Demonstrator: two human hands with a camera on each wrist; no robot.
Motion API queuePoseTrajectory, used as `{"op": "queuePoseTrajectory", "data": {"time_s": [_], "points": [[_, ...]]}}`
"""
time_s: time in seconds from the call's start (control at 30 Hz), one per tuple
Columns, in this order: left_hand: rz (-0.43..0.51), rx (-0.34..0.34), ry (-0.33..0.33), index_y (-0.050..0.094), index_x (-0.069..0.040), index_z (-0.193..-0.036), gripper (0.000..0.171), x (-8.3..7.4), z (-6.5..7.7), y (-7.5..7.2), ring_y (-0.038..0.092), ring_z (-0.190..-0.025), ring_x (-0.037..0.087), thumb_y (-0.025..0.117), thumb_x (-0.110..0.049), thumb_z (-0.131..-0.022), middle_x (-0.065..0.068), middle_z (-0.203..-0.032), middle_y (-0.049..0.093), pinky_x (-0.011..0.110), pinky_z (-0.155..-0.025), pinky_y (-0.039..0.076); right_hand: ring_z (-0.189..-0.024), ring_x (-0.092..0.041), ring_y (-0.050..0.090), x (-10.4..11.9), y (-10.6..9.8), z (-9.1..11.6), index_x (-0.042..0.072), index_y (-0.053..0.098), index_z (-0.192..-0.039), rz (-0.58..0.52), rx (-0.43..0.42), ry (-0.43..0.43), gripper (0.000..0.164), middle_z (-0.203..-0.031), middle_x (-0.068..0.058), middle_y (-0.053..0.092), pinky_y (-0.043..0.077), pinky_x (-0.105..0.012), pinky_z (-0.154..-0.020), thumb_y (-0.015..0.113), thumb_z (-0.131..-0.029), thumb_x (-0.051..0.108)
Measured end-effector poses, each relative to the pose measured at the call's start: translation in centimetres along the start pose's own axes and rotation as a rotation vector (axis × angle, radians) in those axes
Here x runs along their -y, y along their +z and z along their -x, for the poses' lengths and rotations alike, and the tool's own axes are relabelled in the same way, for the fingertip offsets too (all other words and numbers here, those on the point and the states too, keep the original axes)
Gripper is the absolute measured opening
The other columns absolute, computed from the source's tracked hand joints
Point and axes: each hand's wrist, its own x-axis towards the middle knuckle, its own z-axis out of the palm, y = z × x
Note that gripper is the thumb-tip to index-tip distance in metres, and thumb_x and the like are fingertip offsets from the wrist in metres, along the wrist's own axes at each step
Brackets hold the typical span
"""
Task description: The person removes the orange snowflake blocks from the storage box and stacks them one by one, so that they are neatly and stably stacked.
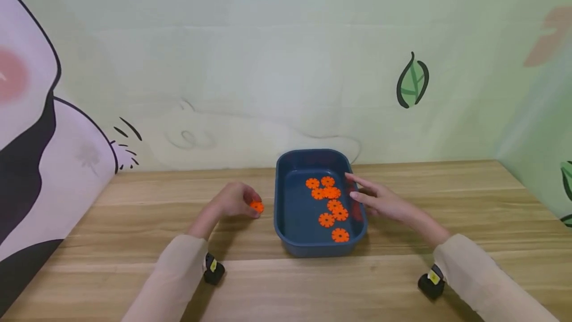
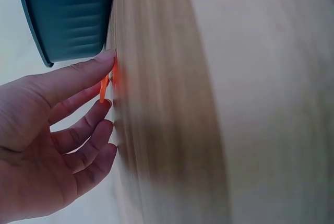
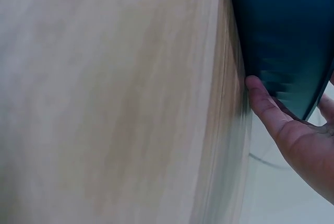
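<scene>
In the head view my left hand pinches an orange notched plastic disc just left of the dark blue bin. The left wrist view shows that disc nearly edge-on between thumb and fingertips, close to the tabletop, with the other fingers loosely bent. My right hand holds the bin by its right side, with two digits reaching over the rim. In the right wrist view a finger lies along the bin's outer wall, low beside the table. Several matching orange discs lie in the bin, mostly toward its right half.
The bin stands on a wood-grain table, near its back edge. A pale green printed wall covering rises right behind the table. Dark wrist cameras hang under both sleeves.
</scene>
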Motion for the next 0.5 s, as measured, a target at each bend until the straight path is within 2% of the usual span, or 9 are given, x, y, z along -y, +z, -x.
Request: {"op": "queuePoseTrajectory", "data": {"time_s": [0.13,0.23,0.5], "points": [[0.016,0.004,-0.015,0.068,-0.003,-0.095,0.032,0.09,0.26,0.05,0.057,-0.084,0.019,0.079,-0.012,-0.067,0.006,-0.090,0.066,0.035,-0.080,0.047,-0.114,-0.036,0.045,-0.01,0.05,-0.10,0.015,0.019,-0.146,-0.010,0.006,0.006,0.063,-0.144,-0.028,0.021,0.050,-0.034,-0.081,0.049,-0.094,0.033],[0.025,0.002,-0.015,0.068,-0.002,-0.096,0.033,0.27,0.49,0.05,0.058,-0.085,0.019,0.079,-0.011,-0.067,0.006,-0.092,0.066,0.035,-0.080,0.047,-0.121,-0.040,0.039,0.10,0.09,-0.12,0.015,0.018,-0.146,-0.028,0.015,0.008,0.063,-0.145,-0.027,0.018,0.047,-0.039,-0.088,0.049,-0.094,0.032],[0.098,-0.019,-0.011,0.067,-0.003,-0.100,0.035,0.29,1.01,-0.10,0.058,-0.088,0.020,0.078,-0.011,-0.068,0.007,-0.095,0.065,0.036,-0.082,0.047,-0.123,-0.042,0.036,0.34,-0.04,-0.01,0.015,0.017,-0.146,-0.020,0.024,0.008,0.063,-0.146,-0.028,0.014,0.046,-0.041,-0.089,0.048,-0.094,0.031]]}}
